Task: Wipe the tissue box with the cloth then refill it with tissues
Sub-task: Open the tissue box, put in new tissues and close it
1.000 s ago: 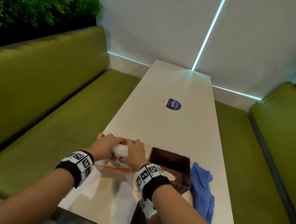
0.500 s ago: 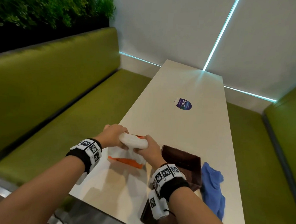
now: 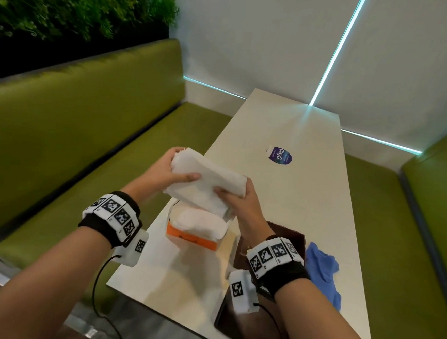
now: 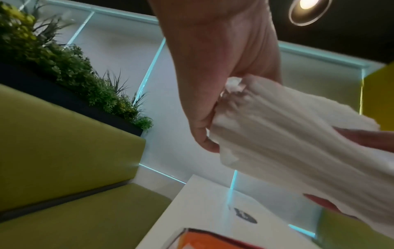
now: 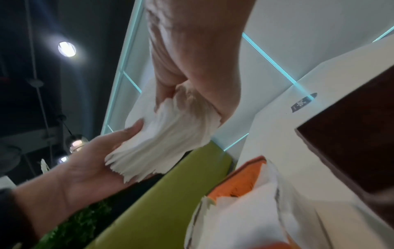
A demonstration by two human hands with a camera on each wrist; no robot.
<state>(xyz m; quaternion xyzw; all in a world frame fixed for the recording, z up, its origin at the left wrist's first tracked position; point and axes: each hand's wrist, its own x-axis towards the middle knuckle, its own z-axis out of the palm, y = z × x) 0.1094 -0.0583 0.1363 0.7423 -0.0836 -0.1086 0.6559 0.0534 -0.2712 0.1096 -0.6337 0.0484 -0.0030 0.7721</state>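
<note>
Both hands clamp one tissue stack (image 3: 205,184) in the air: left hand (image 3: 164,174) at its far end, right hand (image 3: 241,201) at its near end. Head view alone shows brown tissue box (image 3: 291,237) under right wrist, blue cloth (image 3: 321,269) beside it. Right wrist view shows the opened orange pack (image 5: 241,185) below the hands.

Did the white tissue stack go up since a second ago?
Yes. The white tissue stack rose clear of the orange tissue pack on the table, gripped by left hand and right hand.

White tissue stack (image 3: 205,184) held above the orange tissue pack (image 3: 195,228) on the white desk (image 3: 294,200); dark brown tissue box (image 3: 295,236) right of it, blue cloth (image 3: 322,271) further right
</note>
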